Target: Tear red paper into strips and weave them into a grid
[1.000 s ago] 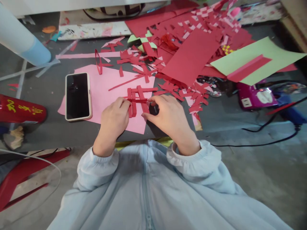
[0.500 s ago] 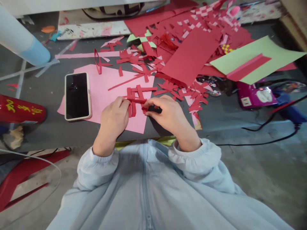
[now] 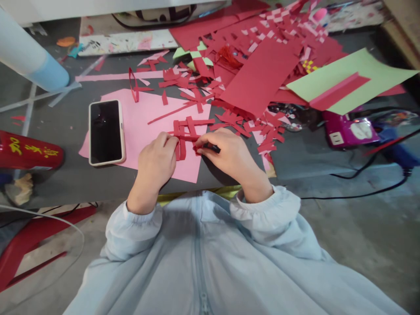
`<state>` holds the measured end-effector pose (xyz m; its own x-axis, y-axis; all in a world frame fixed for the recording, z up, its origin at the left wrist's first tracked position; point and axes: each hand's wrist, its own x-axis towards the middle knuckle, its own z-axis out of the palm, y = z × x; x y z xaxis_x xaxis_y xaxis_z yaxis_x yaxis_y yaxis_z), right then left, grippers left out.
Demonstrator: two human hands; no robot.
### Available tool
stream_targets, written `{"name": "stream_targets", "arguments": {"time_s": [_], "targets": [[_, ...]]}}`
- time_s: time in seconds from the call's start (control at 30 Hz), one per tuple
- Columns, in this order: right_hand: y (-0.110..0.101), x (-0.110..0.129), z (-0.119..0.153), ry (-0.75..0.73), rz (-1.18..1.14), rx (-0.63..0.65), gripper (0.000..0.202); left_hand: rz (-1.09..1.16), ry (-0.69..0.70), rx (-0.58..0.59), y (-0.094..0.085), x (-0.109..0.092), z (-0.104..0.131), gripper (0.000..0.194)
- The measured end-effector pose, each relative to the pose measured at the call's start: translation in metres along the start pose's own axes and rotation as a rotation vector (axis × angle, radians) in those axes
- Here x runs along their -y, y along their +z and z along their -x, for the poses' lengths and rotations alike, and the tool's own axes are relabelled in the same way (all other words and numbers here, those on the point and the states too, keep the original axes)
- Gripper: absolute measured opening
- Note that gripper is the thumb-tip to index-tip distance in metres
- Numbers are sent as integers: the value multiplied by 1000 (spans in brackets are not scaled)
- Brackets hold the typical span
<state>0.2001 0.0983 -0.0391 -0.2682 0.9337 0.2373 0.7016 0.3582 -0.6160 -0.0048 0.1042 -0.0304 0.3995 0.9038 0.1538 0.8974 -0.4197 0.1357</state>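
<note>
Several red paper strips (image 3: 182, 139) are crossed over and under one another in a small lattice. They lie on a sheet of pink paper (image 3: 144, 109) on the dark table. My left hand (image 3: 156, 159) is closed at the lattice's left side, its fingertips pinching a strip there. At the right side, my right hand (image 3: 229, 153) pinches the end of a red paper strip (image 3: 197, 151) between thumb and forefinger. A dark patch shows inside that hand's curl; I cannot tell whether it is shadow or an object. The fingers hide part of the lattice's lower edge.
A phone (image 3: 105, 132) rests on the pink sheet's left part. Red paper scraps (image 3: 229, 120) and a red card (image 3: 262, 76) are heaped behind. Further right are green paper (image 3: 354, 81) and a purple box (image 3: 349, 129) with cables. A red can (image 3: 31, 150) lies left.
My right hand has shifted very slightly up and left, and its thumb and fingers have drawn closer together. My left hand and the lattice look unmoved.
</note>
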Motion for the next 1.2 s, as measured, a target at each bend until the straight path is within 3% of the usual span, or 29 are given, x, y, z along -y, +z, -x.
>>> {"name": "stream_targets", "arguments": {"time_s": [0.23,0.5,0.73,0.87,1.1,1.2], "targets": [[2,4,-1,-90,53,-89,14,9,22,-21,0,1,1,31],[-7,8,-17,104,-57,-289,14,-91,85,18,4,2,1,41],[-4,8,-28,128,-144,-389,13,-80,102,24,4,2,0,32],[-4,12,-25,102,-136,-341,17,7,76,-72,6,4,4,31],[-2,15,-11,31,-29,-204,18,156,-169,-420,8,7,6,22],[1,13,-6,7,10,-186,21,166,-198,-421,8,8,4,24]]}}
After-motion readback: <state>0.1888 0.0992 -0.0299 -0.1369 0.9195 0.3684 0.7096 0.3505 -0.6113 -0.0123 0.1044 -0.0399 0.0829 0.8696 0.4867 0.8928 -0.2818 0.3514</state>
